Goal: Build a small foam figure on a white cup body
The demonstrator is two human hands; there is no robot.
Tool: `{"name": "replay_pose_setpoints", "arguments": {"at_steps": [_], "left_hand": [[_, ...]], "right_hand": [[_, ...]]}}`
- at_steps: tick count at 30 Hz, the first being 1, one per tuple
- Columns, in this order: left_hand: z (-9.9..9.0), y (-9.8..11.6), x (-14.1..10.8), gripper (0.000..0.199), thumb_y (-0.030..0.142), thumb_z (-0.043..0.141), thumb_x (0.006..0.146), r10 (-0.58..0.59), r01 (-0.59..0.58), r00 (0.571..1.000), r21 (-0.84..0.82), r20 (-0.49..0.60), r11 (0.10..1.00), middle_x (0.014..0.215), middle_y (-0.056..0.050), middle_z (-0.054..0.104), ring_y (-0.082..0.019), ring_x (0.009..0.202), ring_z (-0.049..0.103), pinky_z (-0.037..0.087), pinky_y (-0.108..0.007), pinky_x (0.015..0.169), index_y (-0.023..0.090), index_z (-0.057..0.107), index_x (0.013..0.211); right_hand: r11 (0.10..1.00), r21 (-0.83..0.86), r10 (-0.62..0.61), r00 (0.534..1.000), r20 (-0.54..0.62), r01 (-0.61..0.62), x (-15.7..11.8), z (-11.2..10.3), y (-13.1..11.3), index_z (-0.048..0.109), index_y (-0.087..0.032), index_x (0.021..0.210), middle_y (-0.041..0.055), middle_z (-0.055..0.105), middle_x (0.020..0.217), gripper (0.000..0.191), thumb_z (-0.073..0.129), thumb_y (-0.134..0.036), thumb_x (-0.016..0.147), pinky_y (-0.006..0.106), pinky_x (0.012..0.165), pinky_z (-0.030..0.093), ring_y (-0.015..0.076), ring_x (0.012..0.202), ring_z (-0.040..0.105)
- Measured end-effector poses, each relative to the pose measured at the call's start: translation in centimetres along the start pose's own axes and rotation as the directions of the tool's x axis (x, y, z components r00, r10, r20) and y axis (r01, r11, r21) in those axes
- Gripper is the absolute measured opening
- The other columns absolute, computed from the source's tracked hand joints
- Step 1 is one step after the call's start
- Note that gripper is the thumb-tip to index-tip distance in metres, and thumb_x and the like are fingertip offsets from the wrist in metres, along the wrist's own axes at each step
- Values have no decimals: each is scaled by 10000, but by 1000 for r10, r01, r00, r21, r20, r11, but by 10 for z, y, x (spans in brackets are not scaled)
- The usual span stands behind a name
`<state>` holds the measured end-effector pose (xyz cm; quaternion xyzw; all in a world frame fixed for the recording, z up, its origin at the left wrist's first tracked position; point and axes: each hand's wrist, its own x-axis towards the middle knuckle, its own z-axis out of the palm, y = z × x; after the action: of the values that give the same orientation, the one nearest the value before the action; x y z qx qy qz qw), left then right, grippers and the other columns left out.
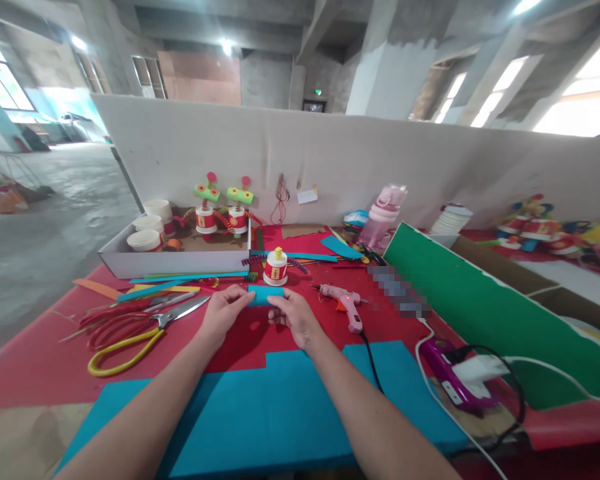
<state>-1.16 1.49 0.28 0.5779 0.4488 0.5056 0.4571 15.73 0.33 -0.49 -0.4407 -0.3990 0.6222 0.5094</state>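
Observation:
Between my two hands is a small blue paper roll (266, 295), held level above the red table cover. My left hand (229, 308) pinches its left end with thumb and fingers. At the right end, my right hand (293, 313) grips it, thumb in front and lower fingers curled. Just behind the roll stands an upturned paper cup figure (275, 268) with a red band, a yellow piece on top and coiled dark arms. A pink glue gun (344, 301) lies to the right of my right hand. Blue paper sheets (260, 420) spread under my forearms.
Yellow-handled scissors (130, 350) and red-handled tools lie at left. A white box (180, 264) holds paper cups (146, 240) and two finished-looking cup figures (206, 217). At right are a purple power strip (460, 383), cables and a green board (470, 313). A pink bottle (381, 217) stands behind.

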Motion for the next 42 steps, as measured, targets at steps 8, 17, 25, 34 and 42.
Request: {"name": "replay_pose_setpoints", "arguments": {"at_steps": [8, 17, 25, 34, 42], "left_hand": [[0, 1, -1, 355, 487, 750, 677, -63, 63, 998, -48, 14, 997, 628, -3, 556, -128, 638, 459, 354, -257, 629, 153, 651, 607], [3, -4, -1, 327, 470, 735, 701, -17, 16, 999, 11, 42, 1000, 648, -5, 567, -126, 646, 474, 363, -242, 608, 160, 674, 616], [2, 2, -2, 341, 478, 755, 670, -73, 74, 997, -42, 26, 996, 622, -3, 579, -121, 608, 475, 370, -246, 589, 156, 664, 606], [0, 2, -2, 348, 482, 752, 674, -63, 64, 998, -57, 19, 996, 616, 1, 590, -123, 616, 487, 380, -251, 614, 153, 661, 608], [5, -3, -2, 337, 475, 726, 700, 46, -47, 999, 56, 15, 997, 600, 4, 562, -124, 610, 470, 366, -248, 601, 163, 655, 593]], "right_hand": [[997, -77, -15, 1000, -25, 13, 1, -7, -8, 644, -167, 845, -6, 617, 653, 374, 723, -495, 685, 188, 412, 420, 95, 484, 570], [961, -273, -75, 993, -92, 48, -2, -2, 0, 632, -156, 743, -40, 553, 470, 353, 753, -477, 660, 185, 392, 353, 77, 408, 471], [985, -168, -38, 997, 63, 48, 2, -11, 0, 664, -149, 769, -15, 616, 527, 375, 781, -476, 629, 207, 504, 433, 88, 475, 542], [999, -46, 26, 990, 138, -20, -1, -13, -9, 649, -153, 792, -10, 638, 569, 406, 805, -485, 615, 198, 542, 471, 87, 513, 583], [990, -140, -17, 1000, -11, 16, 2, -7, 1, 646, -161, 778, -40, 573, 490, 409, 788, -516, 632, 190, 448, 408, 80, 434, 512]]}}
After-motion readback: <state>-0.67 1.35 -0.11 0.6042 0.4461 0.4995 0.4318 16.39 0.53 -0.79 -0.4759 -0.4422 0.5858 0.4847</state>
